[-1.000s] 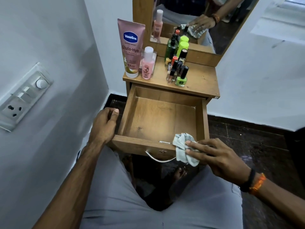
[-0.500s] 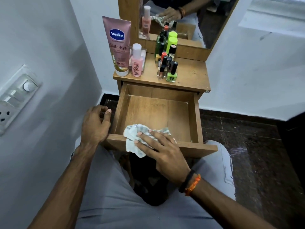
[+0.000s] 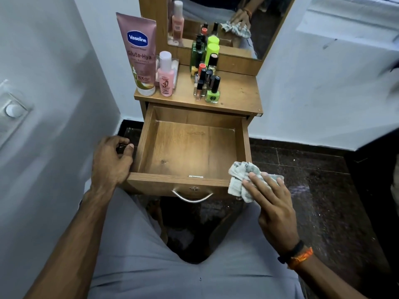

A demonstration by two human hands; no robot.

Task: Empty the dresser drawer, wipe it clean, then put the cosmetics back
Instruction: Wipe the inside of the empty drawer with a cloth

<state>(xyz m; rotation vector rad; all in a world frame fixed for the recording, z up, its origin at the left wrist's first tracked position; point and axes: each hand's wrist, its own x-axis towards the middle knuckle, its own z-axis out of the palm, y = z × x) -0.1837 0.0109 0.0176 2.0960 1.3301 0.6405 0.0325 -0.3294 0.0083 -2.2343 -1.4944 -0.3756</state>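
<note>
The open wooden dresser drawer (image 3: 190, 152) stands empty, while the pink lotion tube (image 3: 139, 52) and small cosmetic bottles (image 3: 206, 80) sit on the dresser top. The right hand (image 3: 272, 203) presses a crumpled white-grey cloth (image 3: 241, 180) onto the drawer's front right corner, and the left hand (image 3: 110, 160), fingers curled closed, grips the drawer's left edge.

Cosmetics (image 3: 205, 83) on dresser top (image 3: 237, 93), behind drawer (image 3: 190, 152).

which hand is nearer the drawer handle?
Right hand, holding the cloth at the drawer's front right corner, just right of the handle. Left hand is at the front left corner.
</note>
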